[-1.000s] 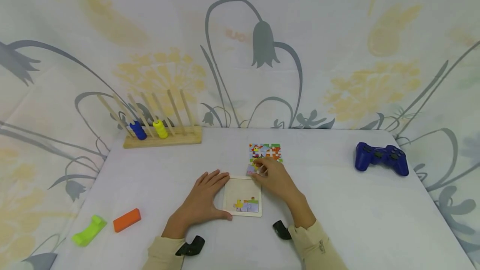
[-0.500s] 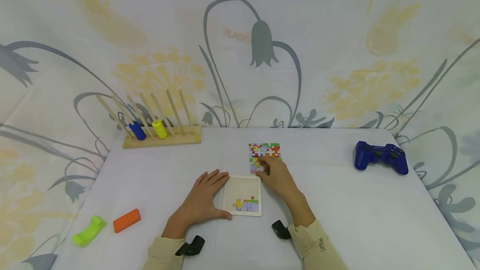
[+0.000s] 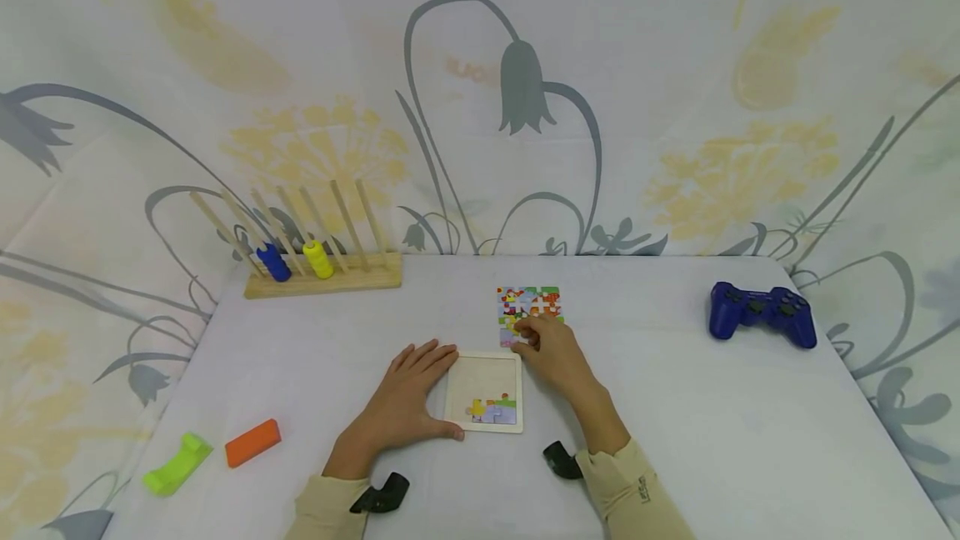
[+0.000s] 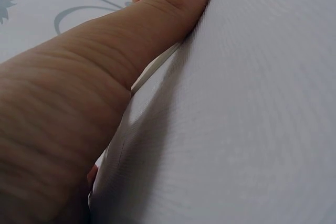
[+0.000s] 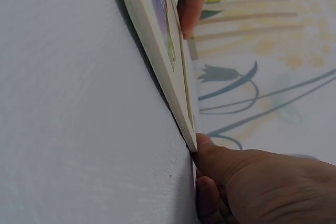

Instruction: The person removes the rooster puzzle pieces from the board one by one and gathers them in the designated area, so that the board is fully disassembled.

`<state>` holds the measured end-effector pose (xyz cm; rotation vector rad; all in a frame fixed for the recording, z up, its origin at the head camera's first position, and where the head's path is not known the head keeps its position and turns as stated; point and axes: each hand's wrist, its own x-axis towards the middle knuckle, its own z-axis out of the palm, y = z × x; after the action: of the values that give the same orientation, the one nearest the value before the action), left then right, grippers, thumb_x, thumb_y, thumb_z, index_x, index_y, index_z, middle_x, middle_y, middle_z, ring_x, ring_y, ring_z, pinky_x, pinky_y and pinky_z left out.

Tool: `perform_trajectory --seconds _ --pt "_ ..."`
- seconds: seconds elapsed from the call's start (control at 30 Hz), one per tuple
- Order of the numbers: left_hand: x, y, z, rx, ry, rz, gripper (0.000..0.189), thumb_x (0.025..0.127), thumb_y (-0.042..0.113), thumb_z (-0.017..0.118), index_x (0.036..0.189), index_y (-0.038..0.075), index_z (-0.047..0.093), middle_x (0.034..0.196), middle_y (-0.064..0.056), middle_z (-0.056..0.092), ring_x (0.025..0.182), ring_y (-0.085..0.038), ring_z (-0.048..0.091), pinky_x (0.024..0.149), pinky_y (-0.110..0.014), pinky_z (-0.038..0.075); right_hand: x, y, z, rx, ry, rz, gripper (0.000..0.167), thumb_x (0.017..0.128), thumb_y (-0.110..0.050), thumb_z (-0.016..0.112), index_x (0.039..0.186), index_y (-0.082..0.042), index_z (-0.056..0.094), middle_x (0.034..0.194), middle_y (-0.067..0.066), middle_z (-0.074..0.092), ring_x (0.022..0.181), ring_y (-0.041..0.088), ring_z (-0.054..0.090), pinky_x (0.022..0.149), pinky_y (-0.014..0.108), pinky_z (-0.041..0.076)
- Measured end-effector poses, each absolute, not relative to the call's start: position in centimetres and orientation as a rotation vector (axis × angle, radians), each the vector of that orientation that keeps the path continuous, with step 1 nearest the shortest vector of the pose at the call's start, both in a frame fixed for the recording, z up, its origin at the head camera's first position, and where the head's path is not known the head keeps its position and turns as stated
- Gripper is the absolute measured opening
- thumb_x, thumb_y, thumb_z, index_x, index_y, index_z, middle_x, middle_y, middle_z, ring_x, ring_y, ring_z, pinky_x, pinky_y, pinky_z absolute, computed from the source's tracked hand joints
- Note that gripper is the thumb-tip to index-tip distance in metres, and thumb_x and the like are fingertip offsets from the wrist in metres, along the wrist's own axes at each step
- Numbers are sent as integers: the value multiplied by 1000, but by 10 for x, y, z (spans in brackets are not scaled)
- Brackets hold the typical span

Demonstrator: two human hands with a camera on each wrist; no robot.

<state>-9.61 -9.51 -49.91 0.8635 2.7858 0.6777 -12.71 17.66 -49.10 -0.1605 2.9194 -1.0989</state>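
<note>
A square wooden puzzle tray point(image 3: 465, 377) lies on the white cloth, a few joined puzzle pieces point(image 3: 495, 412) in its lower right part. My left hand point(image 3: 397, 402) rests at the tray's left side, fingers extended to the upper corner, thumb at the lower one. Just beyond the tray lies a colourful square of jigsaw pieces point(image 3: 528, 300). Over its near edge, my right hand point(image 3: 553, 355) has thumb and fingers curled about a puzzle piece, mostly hidden by the fingers. In the right wrist view, the thumb point(image 5: 215, 156) is beside the tray's corner point(image 5: 190, 142).
A wooden peg rack point(image 3: 322, 280) with blue rings point(image 3: 273, 262) and yellow rings point(image 3: 318, 259) stands at the back left. A blue game controller point(image 3: 761, 315) lies at the right. An orange block point(image 3: 252, 442) and a green curved block point(image 3: 177, 464) lie at the front left.
My right hand has shifted slightly to the right, and the near-left piece that stuck out now lines up with the square of pieces. My left hand stays on the tray.
</note>
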Motion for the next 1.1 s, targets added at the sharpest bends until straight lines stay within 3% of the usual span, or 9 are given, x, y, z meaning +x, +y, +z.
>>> perform_trajectory --seconds 0.43,1.1 --pt "-96 -95 -497 838 2774 680 115 67 69 84 159 15 39 165 0 38 157 -28 26 129 -55 17 -127 174 -489 -176 2944 -1077 26 89 -14 78 113 -4 74 94 3 67 83 14 57 75 30 50" --pt "-95 -94 -497 836 2783 680 116 66 68 85 158 14 40 164 -1 39 157 -29 27 129 -55 17 -125 174 -487 -156 2914 -1129 25 90 -13 77 113 -5 74 100 6 69 88 17 63 81 34 55"
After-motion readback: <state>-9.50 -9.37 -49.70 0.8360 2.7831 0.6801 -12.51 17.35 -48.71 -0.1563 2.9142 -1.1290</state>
